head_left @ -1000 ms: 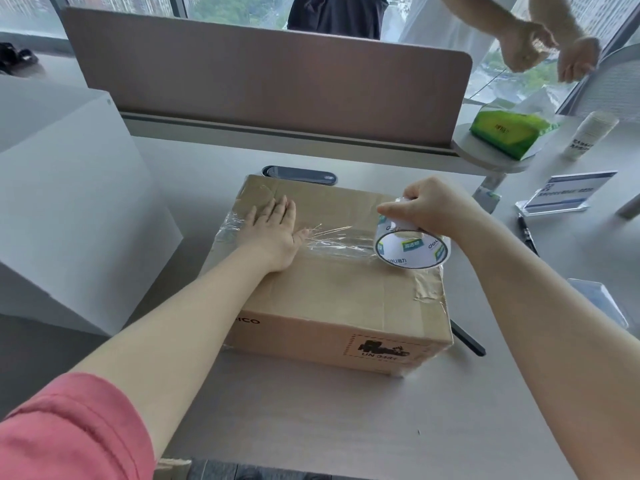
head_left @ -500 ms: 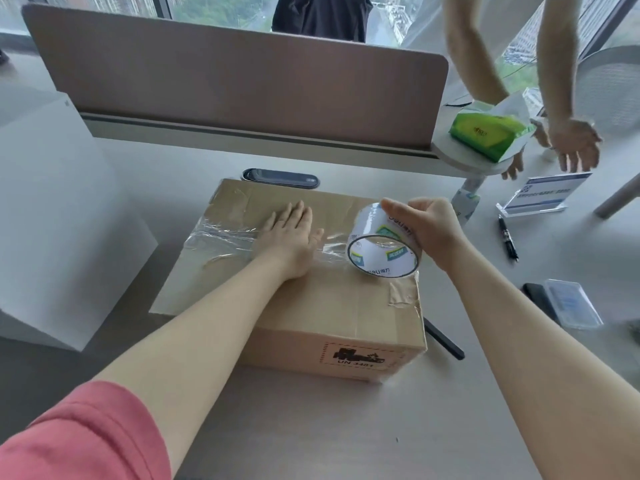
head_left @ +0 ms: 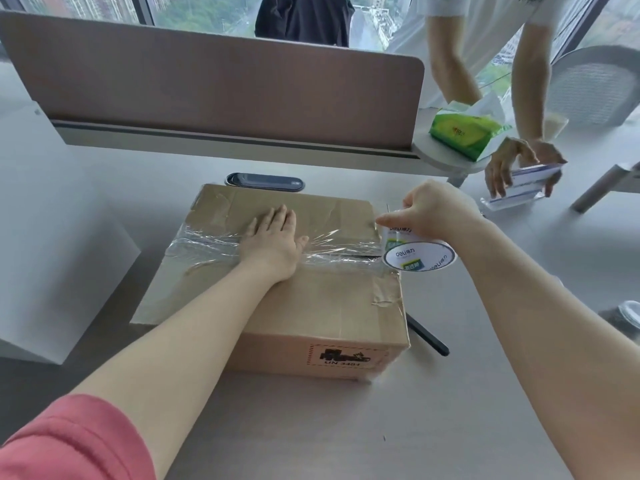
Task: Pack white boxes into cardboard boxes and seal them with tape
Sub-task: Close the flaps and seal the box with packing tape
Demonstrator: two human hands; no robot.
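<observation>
The cardboard box (head_left: 277,306) sits on the grey desk (head_left: 311,427). The left hand (head_left: 273,242) lies flat on its top, fingers together, pressing clear tape. At the box's right edge, the right hand (head_left: 433,211) grips the tape roll (head_left: 417,252).

Grey desk (head_left: 311,427) with brown divider panel (head_left: 214,88) before daylit windows (head_left: 204,10).

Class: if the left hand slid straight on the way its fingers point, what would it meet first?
Probably the dark oval desk inset just beyond the cardboard box's far edge; the left hand points there, though depth is unclear.
</observation>
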